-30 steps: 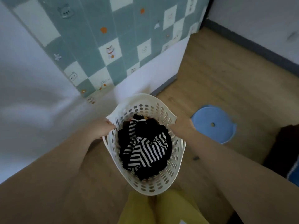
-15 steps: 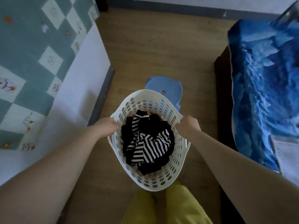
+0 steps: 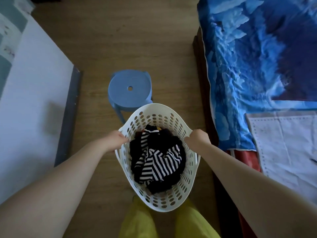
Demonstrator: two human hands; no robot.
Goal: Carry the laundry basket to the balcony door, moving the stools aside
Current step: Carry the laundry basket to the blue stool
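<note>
1. Head view, looking straight down: the white perforated laundry basket hangs between the two hands, above the wooden floor.
2. The left hand is clenched around the basket's left rim, with the fingers curled over the edge.
3. The right hand is clenched around the opposite rim in the same way.
4. Inside the basket, between and just below the hands, lies a heap of dark clothes with a black-and-white striped garment on top.
5. A round blue stool with a hole in its seat stands on the floor just beyond the hands; the basket's far rim overlaps its near edge in this view.
6. To the right of the right hand is a bed with a blue patterned cover, and a white cloth lies on it nearer the person.
7. To the left of the left hand is a white wall with a grey skirting strip.
8. Below the basket, yellow trouser legs show.
</note>
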